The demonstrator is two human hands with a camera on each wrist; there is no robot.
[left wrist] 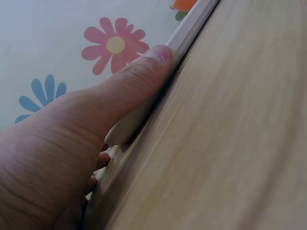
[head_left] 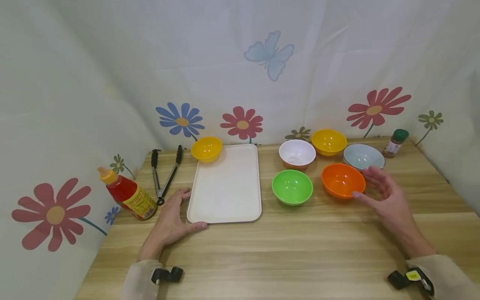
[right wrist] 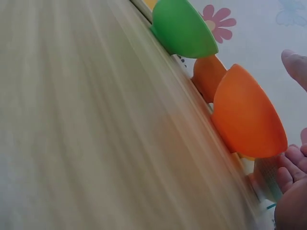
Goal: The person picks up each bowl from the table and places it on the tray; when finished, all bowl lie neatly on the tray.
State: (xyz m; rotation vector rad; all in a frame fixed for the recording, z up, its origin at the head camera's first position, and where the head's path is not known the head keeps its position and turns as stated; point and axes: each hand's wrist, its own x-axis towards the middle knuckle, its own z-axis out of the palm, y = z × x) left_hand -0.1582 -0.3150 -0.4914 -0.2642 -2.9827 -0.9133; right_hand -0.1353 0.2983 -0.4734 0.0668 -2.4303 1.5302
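My left hand rests at the near left corner of a white rectangular tray. Its thumb lies straight against the tray's near edge, and the other fingers spread by the left side. A small yellow bowl overlaps the tray's far left corner. On the other side, my right hand hovers with parted fingers beside an orange bowl, thumb tip close to its rim. Part of that hand shows at the right edge of the right wrist view, near the orange bowl.
A green bowl, a white-lined bowl, another yellow bowl and a pale blue dish stand around the orange one. A green-capped shaker is at back right. Tongs and a red sauce bottle are left.
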